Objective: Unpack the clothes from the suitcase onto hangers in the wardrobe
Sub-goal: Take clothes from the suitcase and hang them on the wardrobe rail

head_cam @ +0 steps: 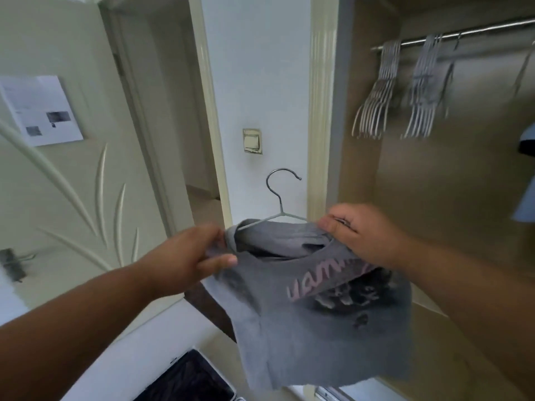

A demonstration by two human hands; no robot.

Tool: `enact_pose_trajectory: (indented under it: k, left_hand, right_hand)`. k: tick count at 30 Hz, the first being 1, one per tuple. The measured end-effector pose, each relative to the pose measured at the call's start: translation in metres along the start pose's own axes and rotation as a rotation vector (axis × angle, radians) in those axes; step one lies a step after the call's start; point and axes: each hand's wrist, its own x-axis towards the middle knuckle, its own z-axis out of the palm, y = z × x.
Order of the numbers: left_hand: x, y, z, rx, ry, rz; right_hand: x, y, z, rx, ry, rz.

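both hands, left hand [185, 256] and right hand [356, 235], pinch one grey t-shirt [312, 319] on one hanger [279, 198]; two hanger bunches [399, 91] hang far right.

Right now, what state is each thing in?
Grey T-shirt: partly on the hanger, held at both shoulders.
Hanger: in the shirt, hook free.
Left hand: pinches the shirt.
Right hand: grips the shirt.
Wardrobe rail: carries spare hangers.
Suitcase: open.

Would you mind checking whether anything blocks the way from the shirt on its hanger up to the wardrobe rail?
Nothing visible does. Both hands hold the grey shirt on its hanger below the rail; empty hangers crowd its left end, leaving bare rail further right.
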Motion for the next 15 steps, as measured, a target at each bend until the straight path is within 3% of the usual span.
enact_pose_trajectory:
  k: [4,9,12,14,15]
  left_hand:
    - [0.019,0.031,0.023,-0.056,0.146,-0.048]
    - [0.040,0.076,0.021,0.035,0.276,-0.029]
    - [0.051,0.108,0.026,0.112,0.304,0.019]
    - [0.055,0.132,0.028,0.175,0.337,0.084]
    - [0.057,0.144,0.029,0.202,0.351,0.118]
  right_hand:
    - [-0.020,0.037,-0.037,0.140,0.064,0.127]
    - [-0.051,0.097,-0.088,0.388,0.304,0.314]
    - [-0.069,0.125,-0.118,0.313,0.099,0.298]
    - [-0.079,0.146,-0.136,-0.007,-0.092,0.262]
    - [-0.083,0.157,-0.144,-0.146,-0.091,0.263]
